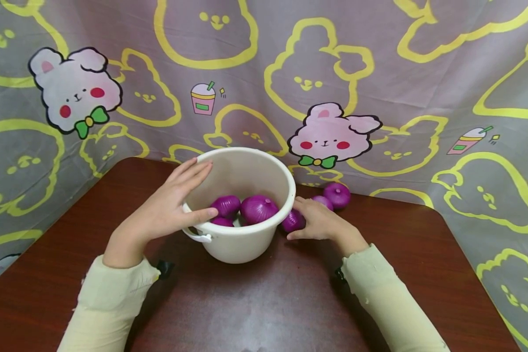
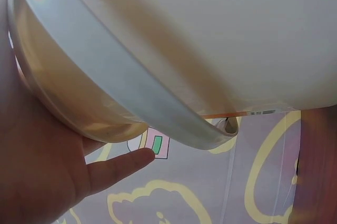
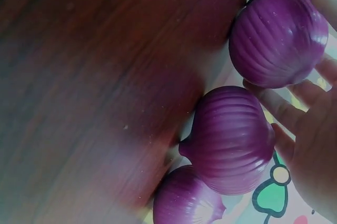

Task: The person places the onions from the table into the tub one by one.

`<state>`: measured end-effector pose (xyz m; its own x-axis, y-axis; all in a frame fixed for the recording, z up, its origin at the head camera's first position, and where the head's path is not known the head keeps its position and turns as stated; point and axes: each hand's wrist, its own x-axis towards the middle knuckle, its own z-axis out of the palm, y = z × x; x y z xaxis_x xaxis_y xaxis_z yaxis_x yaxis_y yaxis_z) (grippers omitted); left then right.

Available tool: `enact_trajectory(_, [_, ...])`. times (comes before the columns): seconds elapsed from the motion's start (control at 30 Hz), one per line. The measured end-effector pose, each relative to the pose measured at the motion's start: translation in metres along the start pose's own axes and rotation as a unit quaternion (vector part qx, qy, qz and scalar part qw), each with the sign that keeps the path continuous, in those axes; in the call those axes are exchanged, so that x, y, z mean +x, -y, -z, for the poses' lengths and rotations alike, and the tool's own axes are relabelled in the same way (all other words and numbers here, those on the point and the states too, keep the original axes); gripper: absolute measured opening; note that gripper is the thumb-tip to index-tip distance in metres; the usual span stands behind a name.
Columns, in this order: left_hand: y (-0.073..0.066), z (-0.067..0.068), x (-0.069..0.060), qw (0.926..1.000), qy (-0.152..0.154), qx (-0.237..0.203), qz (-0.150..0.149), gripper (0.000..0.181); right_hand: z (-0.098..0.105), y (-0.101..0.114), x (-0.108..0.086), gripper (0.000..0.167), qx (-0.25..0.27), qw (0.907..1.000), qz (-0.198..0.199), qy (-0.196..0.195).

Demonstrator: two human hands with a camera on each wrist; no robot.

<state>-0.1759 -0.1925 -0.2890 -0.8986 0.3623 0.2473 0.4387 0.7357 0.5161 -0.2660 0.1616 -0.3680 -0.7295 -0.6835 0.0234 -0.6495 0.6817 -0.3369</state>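
Note:
A white bucket (image 1: pixel 242 244) stands on the table with several purple onions (image 1: pixel 258 210) inside. My left hand (image 1: pixel 169 205) rests at the bucket's left rim, fingers spread and fairly straight, thumb reaching over the edge. In the left wrist view that hand (image 2: pixel 47 166) lies beside the rim, one finger extended. Right of the bucket, my right hand (image 1: pixel 319 220) holds a purple onion (image 1: pixel 293 221) between thumb and fingers. The right wrist view shows this onion (image 3: pixel 279 37) with fingertips behind it. Two more onions, a middle one (image 3: pixel 231 140) and a lower one (image 3: pixel 187 197), lie alongside.
The brown wooden table (image 1: pixel 246 303) meets a patterned cloth backdrop (image 1: pixel 255 127) just behind the bucket. Another onion (image 1: pixel 337 195) sits by that cloth, beyond the right hand. A white bucket handle (image 1: pixel 198 237) hangs at the front left of the rim.

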Motion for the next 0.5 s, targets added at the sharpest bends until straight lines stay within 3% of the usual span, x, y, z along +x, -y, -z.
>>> enact_trajectory(0.23, [-0.0001, 0.001, 0.0006, 1.0, 0.001, 0.001, 0.0, 0.09, -0.0001, 0.0023, -0.0011, 0.084, -0.007, 0.9996, -0.018, 0.019])
enact_trajectory(0.5, [-0.0004, 0.0018, 0.0006, 1.0, 0.004, -0.004, 0.002, 0.09, 0.0019, 0.0042, -0.0013, 0.084, -0.008, 0.9997, -0.011, 0.021])
